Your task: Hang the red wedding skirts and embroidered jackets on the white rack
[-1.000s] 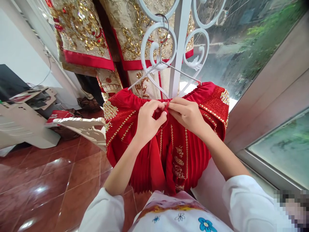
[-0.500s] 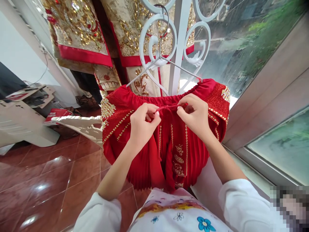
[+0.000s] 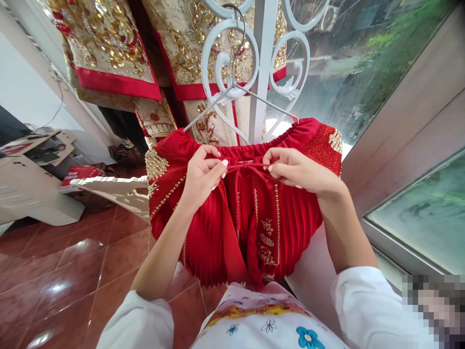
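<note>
Red and pleated, the skirt (image 3: 247,208) hangs from both ends of a wire hanger (image 3: 209,108), its drawstring (image 3: 250,165) crossing the middle of the top edge. Pulling both sides evenly should keep the knot centred. The left hand (image 3: 205,169) and right hand (image 3: 290,167) each pinch the cord, fingers curled, forearms angled inward.

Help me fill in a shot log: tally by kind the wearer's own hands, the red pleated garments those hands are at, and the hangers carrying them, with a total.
Hands: 2 (left hand, right hand)
Red pleated garment: 1
Hanger: 1
Total: 4
</note>
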{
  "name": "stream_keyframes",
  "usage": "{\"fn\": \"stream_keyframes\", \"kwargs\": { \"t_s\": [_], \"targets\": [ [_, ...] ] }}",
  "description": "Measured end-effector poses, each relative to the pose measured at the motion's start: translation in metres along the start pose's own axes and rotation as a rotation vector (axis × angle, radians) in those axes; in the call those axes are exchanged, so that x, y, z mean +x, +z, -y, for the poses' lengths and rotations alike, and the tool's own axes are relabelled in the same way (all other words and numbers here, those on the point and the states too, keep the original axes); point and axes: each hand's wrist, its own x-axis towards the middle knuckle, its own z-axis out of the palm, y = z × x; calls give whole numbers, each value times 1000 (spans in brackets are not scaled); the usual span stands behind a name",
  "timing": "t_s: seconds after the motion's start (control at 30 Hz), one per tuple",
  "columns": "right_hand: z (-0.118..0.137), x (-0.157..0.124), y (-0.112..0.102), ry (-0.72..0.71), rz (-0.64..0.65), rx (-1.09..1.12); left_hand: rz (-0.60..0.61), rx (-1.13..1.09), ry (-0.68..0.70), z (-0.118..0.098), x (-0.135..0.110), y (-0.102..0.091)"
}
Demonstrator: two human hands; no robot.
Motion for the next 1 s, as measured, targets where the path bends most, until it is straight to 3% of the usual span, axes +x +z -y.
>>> {"fn": "stream_keyframes", "kwargs": {
  "t_s": [0.1, 0.23, 0.4, 0.6, 0.73, 0.83, 0.9, 1.0],
  "targets": [
    [4, -1, -1, -116, -45, -206, 7, 36, 26, -1, -2, 1],
    [-1, -4, -4, -274, -237, -64, 7, 30, 44, -4, -3, 1],
    [0, -20, -22, -168, -180, -235, 32, 177, 36, -10, -3, -4],
    [0, -21, -13, -389, -277, -81, 65, 237, 110, -21, -5, -2],
    [-10, -20, -19, -290, -371, -174, 11, 350, 127, -23, -7, -5],
    [-13, -25, -33, -252, -374, -294, 38, 443, 129, -28, -10, -15],
    [-14, -27, -46, -350, -486, -322, 1, 542, 253, -35, -10, -29],
    [-24, -24, -72, -502, -717, -481, -112, 881, 563, -45, 2, -65]
  ]
}}
